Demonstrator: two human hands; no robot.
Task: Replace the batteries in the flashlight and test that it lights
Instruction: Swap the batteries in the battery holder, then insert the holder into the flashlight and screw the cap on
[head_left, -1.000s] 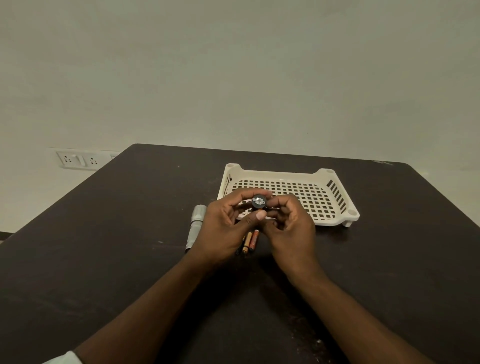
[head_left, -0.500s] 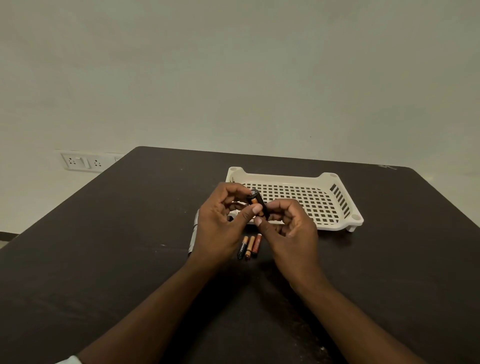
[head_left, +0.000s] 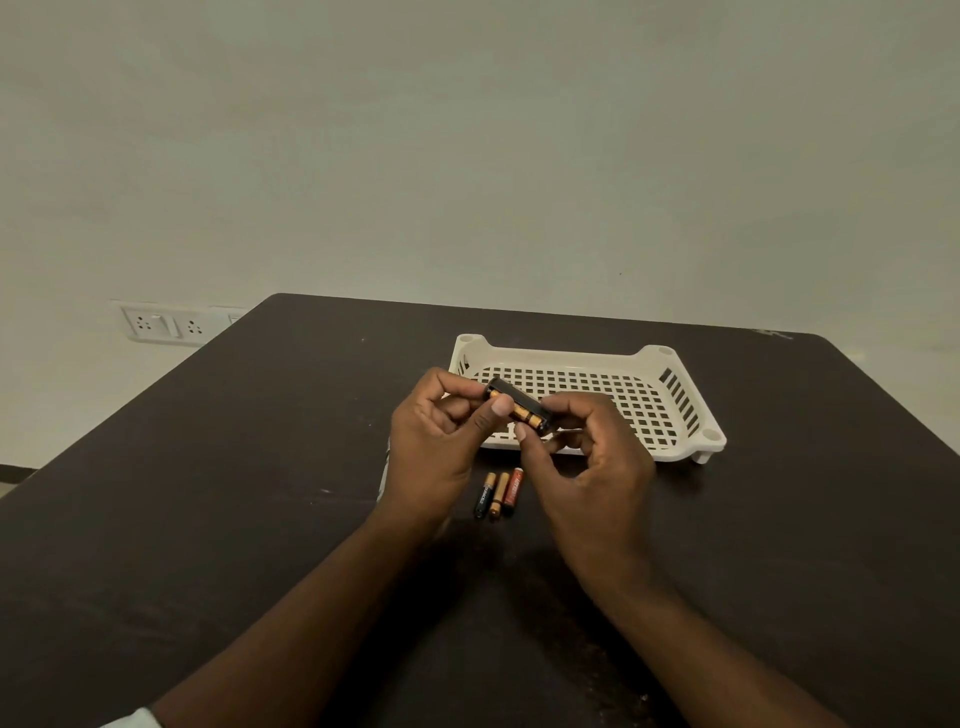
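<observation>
A black battery holder (head_left: 519, 407) with copper-coloured batteries in it is held above the table, lying slantwise. My left hand (head_left: 441, 447) pinches its far left end, and my right hand (head_left: 587, 457) grips its near right end with thumb and fingers. Three loose batteries (head_left: 497, 492) lie side by side on the dark table just below my hands. The silver flashlight body (head_left: 384, 475) is almost wholly hidden behind my left hand; only a sliver shows at its left edge.
A cream plastic perforated tray (head_left: 675, 415) stands just behind my hands, its floor bare. The dark table (head_left: 208, 519) runs out to an edge on the left. A wall socket plate (head_left: 166, 325) is fixed to the wall at far left.
The holder was end-on to me, showing its round cap. It has been turned sideways, so its side with the batteries faces up. My hands drew slightly apart along it.
</observation>
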